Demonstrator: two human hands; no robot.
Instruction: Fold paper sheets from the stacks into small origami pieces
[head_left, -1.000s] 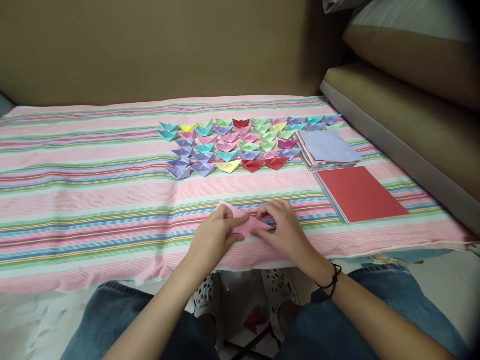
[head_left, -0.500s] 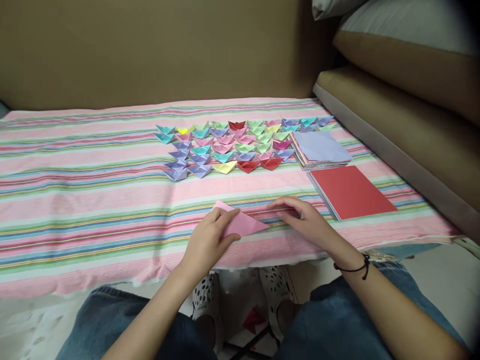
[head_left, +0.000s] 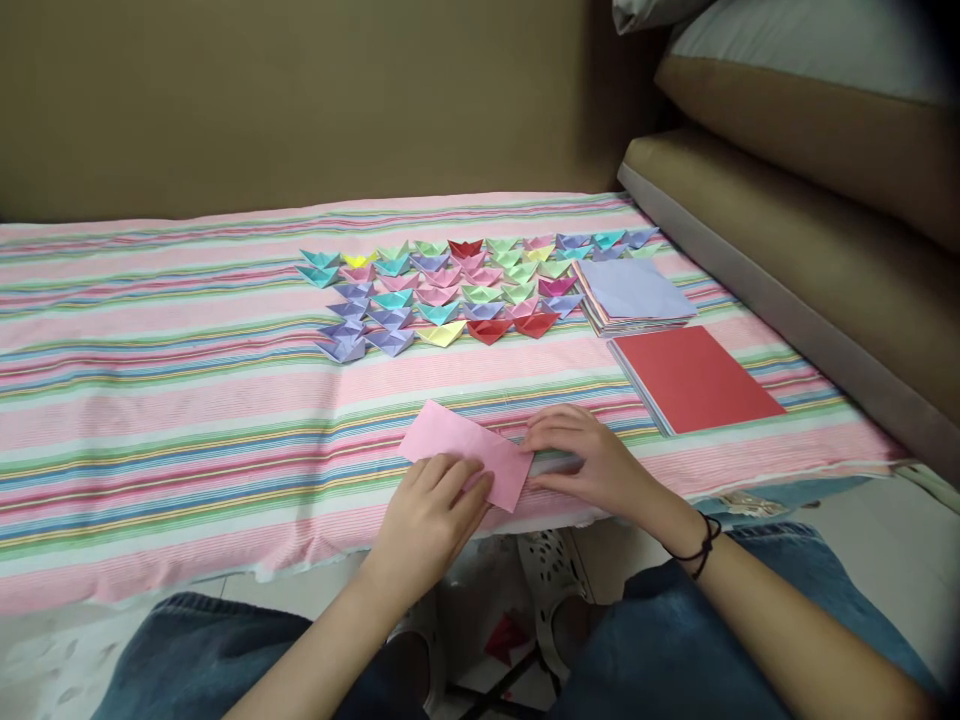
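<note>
A sheet of pink origami paper [head_left: 461,440], seen as a rectangle, lies slanted on the striped cloth [head_left: 187,430] near its front edge. My left hand [head_left: 439,510] has its fingers curled over the paper's lower edge, gripping it. At the paper's right end, my right hand [head_left: 581,455] holds the corner between fingertips and thumb. Beyond them stand several rows of small folded paper boats [head_left: 439,295] in many colours.
Right of the boats lies a paper stack topped with lavender [head_left: 637,290]; nearer is another topped with red [head_left: 697,380]. Brown cushions [head_left: 787,250] rise along the right side, and a brown backrest [head_left: 300,110] behind. A red paper piece [head_left: 506,638] is on the floor.
The pink paper has gone from a triangular shape to a rectangle. My right hand has moved left onto its right end, and my left hand has shifted to its lower edge.
</note>
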